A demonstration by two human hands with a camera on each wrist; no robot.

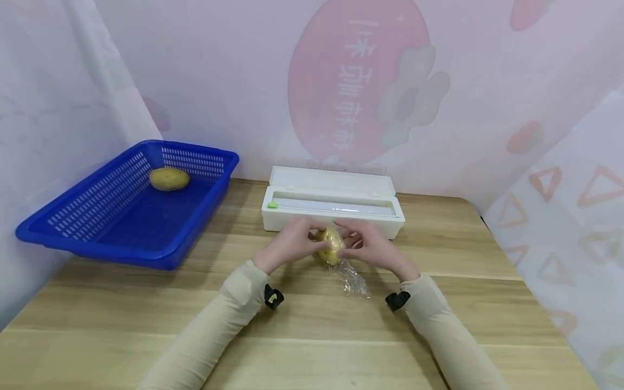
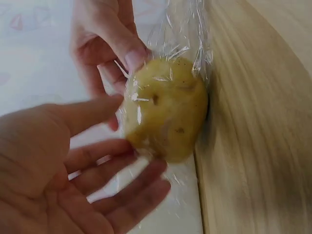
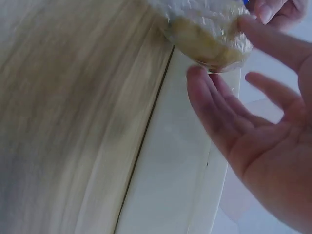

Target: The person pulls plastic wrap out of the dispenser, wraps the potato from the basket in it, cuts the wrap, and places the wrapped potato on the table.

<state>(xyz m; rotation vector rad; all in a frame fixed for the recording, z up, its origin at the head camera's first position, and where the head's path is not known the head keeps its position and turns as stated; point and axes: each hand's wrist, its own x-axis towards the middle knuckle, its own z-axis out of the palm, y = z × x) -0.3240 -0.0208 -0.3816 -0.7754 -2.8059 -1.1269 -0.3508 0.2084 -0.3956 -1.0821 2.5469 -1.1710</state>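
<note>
A potato (image 1: 331,246) wrapped in clear plastic film sits between both hands, just in front of a white film box. My left hand (image 1: 296,244) holds its left side; in the left wrist view the thumb lies at one edge and the other fingers (image 2: 139,195) reach along its underside. On the other side my right hand (image 1: 372,246) holds it, with the thumb (image 3: 273,41) against the wrapped surface and the fingers cupped below. A crumpled tail of plastic film (image 1: 353,279) trails from the potato toward the front.
The white box (image 1: 331,221) stands with its lid up, a roll of film (image 1: 336,206) inside and a green slider (image 1: 272,205) at its left. A blue basket (image 1: 170,257) at the left contains another potato (image 1: 169,179). Beneath everything is a wooden table (image 1: 312,357), backed by a printed curtain.
</note>
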